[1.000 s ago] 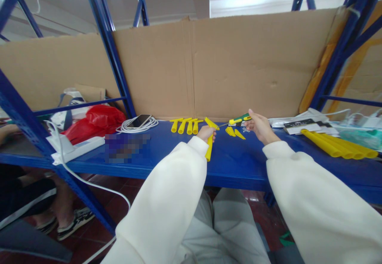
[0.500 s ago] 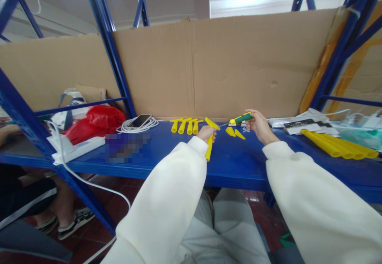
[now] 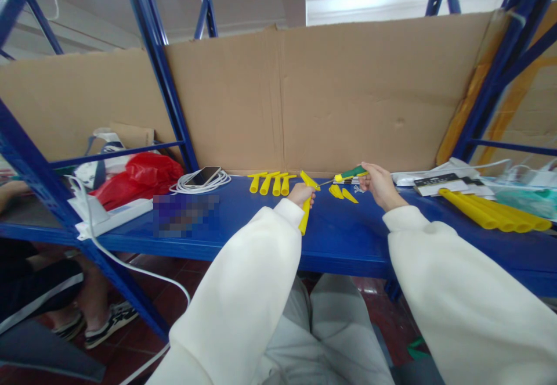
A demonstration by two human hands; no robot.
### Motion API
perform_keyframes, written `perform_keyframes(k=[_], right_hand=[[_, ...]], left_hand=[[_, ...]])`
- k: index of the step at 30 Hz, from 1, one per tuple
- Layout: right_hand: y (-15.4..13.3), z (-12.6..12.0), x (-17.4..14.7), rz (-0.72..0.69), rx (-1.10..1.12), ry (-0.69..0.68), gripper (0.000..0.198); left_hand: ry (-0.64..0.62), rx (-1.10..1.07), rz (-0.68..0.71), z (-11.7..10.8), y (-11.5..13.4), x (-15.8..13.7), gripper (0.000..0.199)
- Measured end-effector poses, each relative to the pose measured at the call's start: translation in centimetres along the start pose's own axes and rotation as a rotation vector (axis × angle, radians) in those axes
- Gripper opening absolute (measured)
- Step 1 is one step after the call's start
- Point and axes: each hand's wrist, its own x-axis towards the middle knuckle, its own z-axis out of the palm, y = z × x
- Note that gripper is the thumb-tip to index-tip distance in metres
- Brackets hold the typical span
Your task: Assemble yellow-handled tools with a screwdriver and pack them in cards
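The yellow tube, with a flat yellow blade across its upper end, is held over the blue bench in front of the person; the left hand is closed around it just below the blade; the right hand pinches the rear of the green-and-yellow screwdriver, its shaft reaching to the blade beside the left hand; whether the tip is seated in a screw cannot be told. The tube is judged light, hollow and stiff, probably smooth plastic that may roll or twist under turning force; grip it firmly close to the joint, fingers clear of the shaft; the blade appears thin and is best not used as a lever; loose yellow blades lie near the right hand and are best lifted by their edges.
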Motion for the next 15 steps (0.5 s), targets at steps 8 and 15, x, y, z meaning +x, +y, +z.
perform_keyframes(k=[8, 15], right_hand=[[0.28, -0.33, 0.14, 0.056, -0.125, 0.084, 0.046], [0.3, -0.28, 0.21, 0.081, -0.1, 0.071, 0.046]], left_hand=[[-0.006, 0.009, 0.001, 0.01, 0.16, -0.18, 0.013], [0.007, -0.012, 0.005, -0.01, 0.02, -0.06, 0.014]])
